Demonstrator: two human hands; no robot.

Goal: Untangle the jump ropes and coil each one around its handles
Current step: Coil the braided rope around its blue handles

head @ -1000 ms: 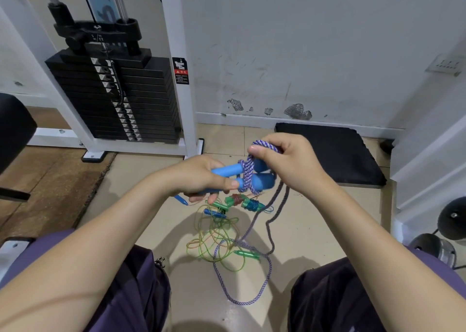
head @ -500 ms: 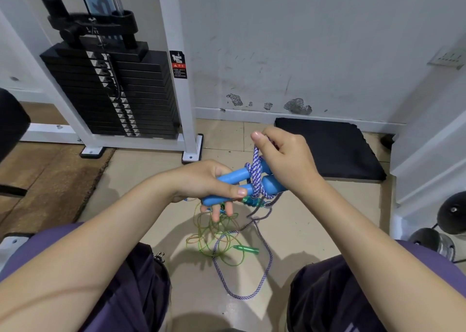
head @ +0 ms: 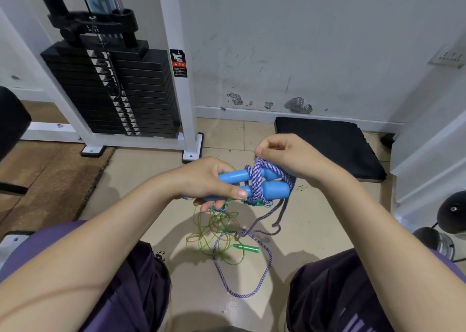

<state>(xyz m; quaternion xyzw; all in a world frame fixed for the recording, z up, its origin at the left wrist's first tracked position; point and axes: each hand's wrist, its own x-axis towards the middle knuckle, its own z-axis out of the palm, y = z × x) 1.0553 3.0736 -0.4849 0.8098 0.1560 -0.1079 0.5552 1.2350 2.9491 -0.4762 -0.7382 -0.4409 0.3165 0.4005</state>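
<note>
- Left hand (head: pixel 209 180) is curled round the two blue handles (head: pixel 267 184), held side by side. The grip ends are buried in the fist, so how far they run is anyone's guess.
- Purple-and-white braided rope (head: pixel 256 180) is wrapped a few turns round the handles' middle; its tail drops toward 6 o'clock into a loose loop on the beige floor (head: pixel 315 218).
- Right hand (head: pixel 285 155) pinches that rope just above the wrap. It sat lower half a second ago, tight against the handles.
- Thin green rope (head: pixel 214 233) lies tangled beneath, its green handle (head: pixel 248 248) at 3 o'clock of it. More handles hide under the blue ones, too blocked to make out.
</note>
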